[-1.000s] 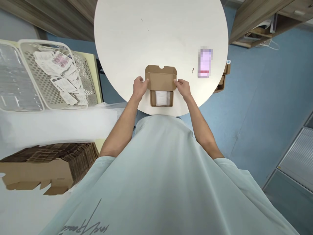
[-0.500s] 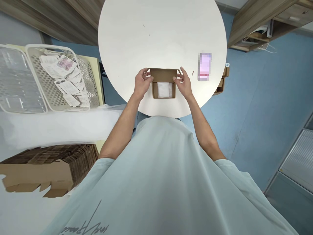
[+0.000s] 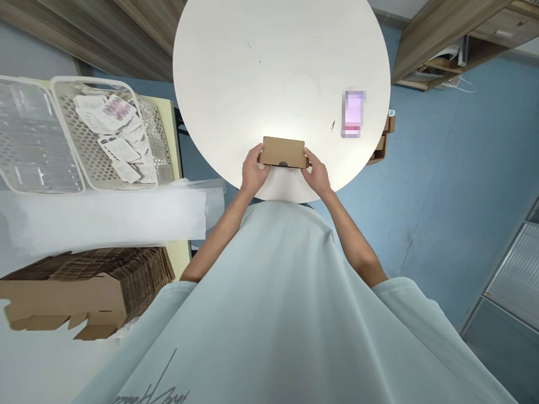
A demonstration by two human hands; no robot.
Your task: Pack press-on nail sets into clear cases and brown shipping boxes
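A small brown cardboard box (image 3: 283, 150) is at the near side of the round white table (image 3: 278, 73), its lid folded down over the top. A dark half-round notch shows at the middle of its front edge. My left hand (image 3: 255, 170) grips the left end, with the thumb at the front corner. At the right end my right hand (image 3: 316, 171) holds it the same way, fingers along the side. The lid hides what lies inside.
A blurred-out pink and violet object (image 3: 352, 114) lies on the table's right. To the left are a white basket (image 3: 158, 151) of printed cards, a clear plastic bin (image 3: 40, 140), white sheets (image 3: 126, 219) and a stack of flat cardboard boxes (image 3: 63, 297). Wooden cabinets (image 3: 455, 45) stand at the back right.
The box lid has swung down toward me, covering the white packet that showed inside. Both hands have come nearer to my body and now hold the box's ends.
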